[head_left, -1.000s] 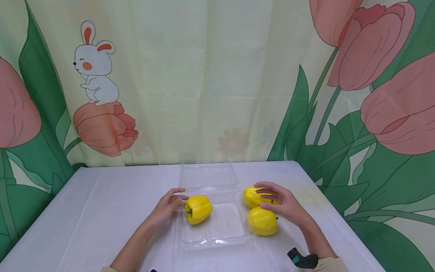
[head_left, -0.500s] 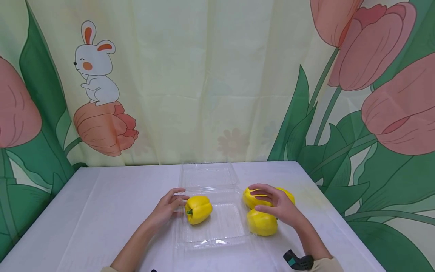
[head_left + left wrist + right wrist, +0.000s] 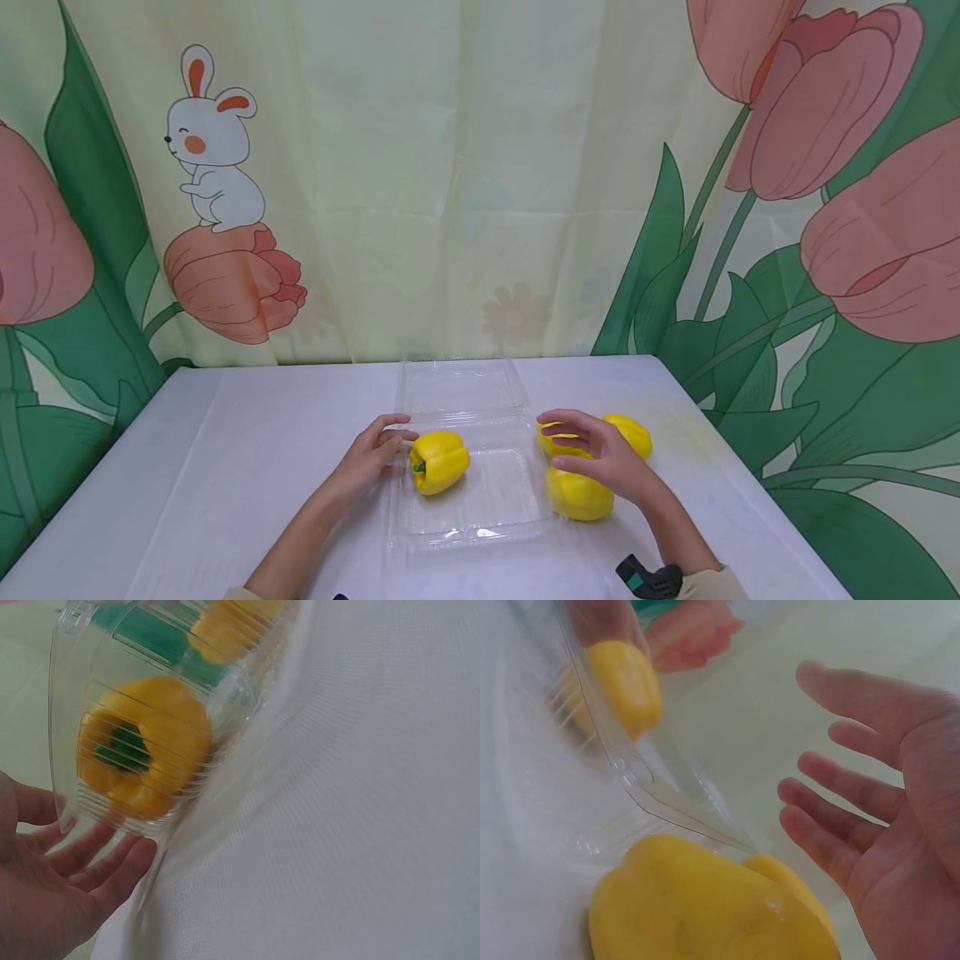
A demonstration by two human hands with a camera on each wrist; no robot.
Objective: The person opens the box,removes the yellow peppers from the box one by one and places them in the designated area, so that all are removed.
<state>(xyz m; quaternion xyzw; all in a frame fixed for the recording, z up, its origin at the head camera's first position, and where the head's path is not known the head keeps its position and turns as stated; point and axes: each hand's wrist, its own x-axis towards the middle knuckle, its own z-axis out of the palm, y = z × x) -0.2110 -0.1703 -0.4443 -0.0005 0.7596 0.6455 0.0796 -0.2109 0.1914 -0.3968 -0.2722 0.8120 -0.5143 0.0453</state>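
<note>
A yellow bell pepper (image 3: 439, 463) lies on its side in the left part of a clear plastic clamshell container (image 3: 510, 527). My left hand (image 3: 365, 458) touches the container's left wall; in the left wrist view its fingers (image 3: 112, 874) lie against the lower edge, with the pepper (image 3: 169, 742) seen through the ribbed wall. Over the peppers right of the container, my right hand (image 3: 603, 454) hovers with spread fingers and holds nothing. Beneath it are a front yellow pepper (image 3: 579, 502) and a partly hidden one (image 3: 550, 443); another pepper (image 3: 633, 433) sits farther back right.
The container's lid (image 3: 459, 390) lies folded back toward the far table edge. A white cloth covers the table (image 3: 247, 467). Behind it hangs a curtain (image 3: 390, 183) printed with tulips and a rabbit. A black band (image 3: 651, 579) is on the right wrist.
My right hand has shifted left above the peppers, and the back right pepper has come into sight. The left hand and the pepper in the container have stayed put.
</note>
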